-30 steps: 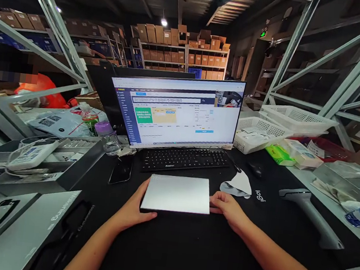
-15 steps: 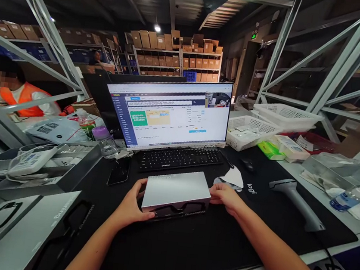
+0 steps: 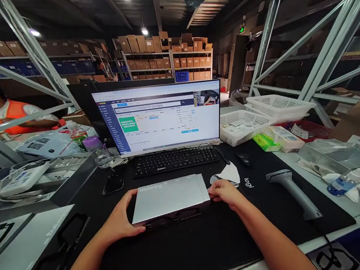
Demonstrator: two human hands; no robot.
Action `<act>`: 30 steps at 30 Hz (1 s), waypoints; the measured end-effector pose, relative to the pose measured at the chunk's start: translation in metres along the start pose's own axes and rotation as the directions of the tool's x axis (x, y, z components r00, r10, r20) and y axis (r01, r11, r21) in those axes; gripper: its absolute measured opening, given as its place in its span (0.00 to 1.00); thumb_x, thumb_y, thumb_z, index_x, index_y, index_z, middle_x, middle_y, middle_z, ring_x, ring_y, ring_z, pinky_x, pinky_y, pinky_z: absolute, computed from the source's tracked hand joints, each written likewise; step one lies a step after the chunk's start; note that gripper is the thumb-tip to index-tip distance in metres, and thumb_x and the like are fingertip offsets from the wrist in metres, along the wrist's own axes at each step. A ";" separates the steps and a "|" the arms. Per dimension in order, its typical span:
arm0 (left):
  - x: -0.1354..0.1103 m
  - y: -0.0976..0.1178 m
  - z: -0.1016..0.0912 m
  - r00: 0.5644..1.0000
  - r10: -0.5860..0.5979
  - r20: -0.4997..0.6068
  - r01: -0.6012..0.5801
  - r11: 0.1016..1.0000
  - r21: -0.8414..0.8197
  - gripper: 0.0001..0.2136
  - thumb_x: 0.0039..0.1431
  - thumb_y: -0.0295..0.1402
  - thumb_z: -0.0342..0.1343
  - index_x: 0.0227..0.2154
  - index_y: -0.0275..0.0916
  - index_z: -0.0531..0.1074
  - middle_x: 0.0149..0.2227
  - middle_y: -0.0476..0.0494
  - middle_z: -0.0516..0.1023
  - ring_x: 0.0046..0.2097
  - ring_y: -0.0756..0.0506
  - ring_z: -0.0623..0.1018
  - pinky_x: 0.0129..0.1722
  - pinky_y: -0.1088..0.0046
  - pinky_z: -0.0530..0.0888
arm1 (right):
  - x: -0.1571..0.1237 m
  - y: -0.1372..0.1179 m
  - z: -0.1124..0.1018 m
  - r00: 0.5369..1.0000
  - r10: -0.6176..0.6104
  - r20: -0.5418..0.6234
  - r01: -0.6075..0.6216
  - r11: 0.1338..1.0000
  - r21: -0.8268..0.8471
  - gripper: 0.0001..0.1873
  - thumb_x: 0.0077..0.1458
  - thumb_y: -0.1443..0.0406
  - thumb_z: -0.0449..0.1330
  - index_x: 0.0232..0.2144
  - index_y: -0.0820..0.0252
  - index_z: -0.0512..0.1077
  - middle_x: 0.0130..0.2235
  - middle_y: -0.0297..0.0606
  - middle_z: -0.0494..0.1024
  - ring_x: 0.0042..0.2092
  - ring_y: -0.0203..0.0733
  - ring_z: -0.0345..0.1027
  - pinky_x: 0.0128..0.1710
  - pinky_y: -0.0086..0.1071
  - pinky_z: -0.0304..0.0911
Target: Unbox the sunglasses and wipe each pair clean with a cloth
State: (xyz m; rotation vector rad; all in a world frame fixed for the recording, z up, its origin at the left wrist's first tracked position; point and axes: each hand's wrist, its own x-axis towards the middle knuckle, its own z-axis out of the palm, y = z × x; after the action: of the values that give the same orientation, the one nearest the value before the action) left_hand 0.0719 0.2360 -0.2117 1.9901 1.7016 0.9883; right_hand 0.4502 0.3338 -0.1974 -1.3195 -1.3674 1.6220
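A silver-grey box (image 3: 169, 196) marked "Wakening" rests on the black desk mat (image 3: 153, 253) in front of the keyboard. My left hand (image 3: 123, 217) is wrapped around its left end, thumb along the near side and fingers behind. At the right end, my right hand (image 3: 225, 193) pinches the edge of the inner tray (image 3: 203, 189). A narrow strip of this tray sticks out of the outer sleeve. The exact spot under my right fingertips is hidden. Right behind that hand lies a white-and-grey folded item (image 3: 229, 174).
Behind the box stand a keyboard (image 3: 177, 160) and a lit monitor (image 3: 158, 124). A barcode scanner (image 3: 297, 194) and mouse (image 3: 244, 159) lie to the right, a phone (image 3: 114, 181) to the left. More silver boxes (image 3: 25, 238) sit at lower left. A person in an orange vest (image 3: 16, 112) is beyond.
The inner tray has slid a little out of the sleeve's right end, where the box was closed before. The left hand and sleeve have shifted slightly left; the view has turned a bit.
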 end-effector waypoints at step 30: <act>-0.014 -0.017 -0.031 0.993 -0.103 0.054 0.099 0.992 0.078 0.45 0.36 0.47 0.69 0.58 0.41 0.59 0.56 0.36 0.72 0.57 0.31 0.74 0.60 0.48 0.69 | 0.017 0.009 -0.037 0.998 0.014 -0.055 -0.021 0.991 -0.133 0.09 0.36 0.59 0.64 0.19 0.59 0.73 0.21 0.34 0.75 0.25 0.37 0.62 0.26 0.30 0.49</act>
State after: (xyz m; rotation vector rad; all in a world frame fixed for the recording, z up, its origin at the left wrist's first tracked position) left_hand 0.0374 0.2207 -0.2050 1.9374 1.8131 0.8355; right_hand 0.4810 0.3590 -0.2096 -1.4453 -1.4567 1.5173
